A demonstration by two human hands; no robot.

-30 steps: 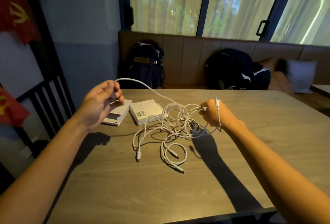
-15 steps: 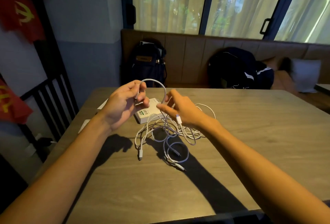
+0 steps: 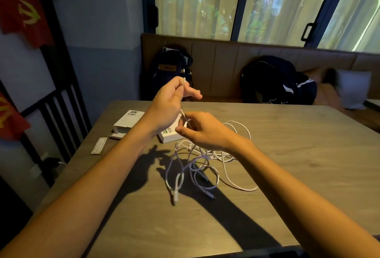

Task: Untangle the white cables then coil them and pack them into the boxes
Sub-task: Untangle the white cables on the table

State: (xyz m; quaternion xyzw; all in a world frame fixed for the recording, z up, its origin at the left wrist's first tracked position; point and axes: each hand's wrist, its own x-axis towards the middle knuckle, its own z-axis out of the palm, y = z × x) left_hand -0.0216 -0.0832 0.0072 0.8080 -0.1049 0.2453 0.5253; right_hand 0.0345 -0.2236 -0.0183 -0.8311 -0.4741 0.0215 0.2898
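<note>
In the head view, the left hand (image 3: 169,103) is hovering raised above the far side of the counter (image 3: 298,155), its thumb and first fingers (image 3: 179,90) pinching together on one end of the white cables (image 3: 197,165), with the plug tip poking up just above the pinch while the remaining fingers are stretching out towards the bench. A short run of that strand is slanting down to the right hand (image 3: 205,131), which is hanging just below and in front of the left one, its fingers (image 3: 182,131) curling in and clamping on the same strand. The rest of the cables is lying in a loose tangle on the counter below and in front of the right hand, with loops spreading to the right and two plug ends resting nearest the person. An open box (image 3: 128,121) is sitting on the counter to the left of the left wrist, and a second box (image 3: 167,137) is showing partly between the two wrists, just behind the tangle. A small flat white strip (image 3: 99,145) is lying near the counter's left edge. A dark backpack (image 3: 170,68) and another dark bag (image 3: 273,81) are resting on the bench behind.
</note>
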